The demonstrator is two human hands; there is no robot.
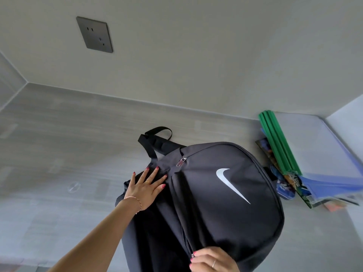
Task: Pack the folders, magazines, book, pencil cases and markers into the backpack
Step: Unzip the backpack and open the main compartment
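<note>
A black backpack [225, 193] with a white swoosh lies on the grey table, its top handle pointing away from me. My left hand [146, 188] rests flat on its left side, fingers spread. My right hand [213, 261] pinches a zipper pull at the bag's near edge. To the right of the bag lies a pile: green folders [279, 142], a blue folder [332, 183], colourful magazines [290, 181] and a round blue patterned pencil case [284, 190], partly hidden behind the bag.
The grey wood-grain table [68, 154] meets a beige wall at the back. A dark wall socket [94, 34] sits high on that wall. A second wall [349, 118] closes the right corner behind the pile.
</note>
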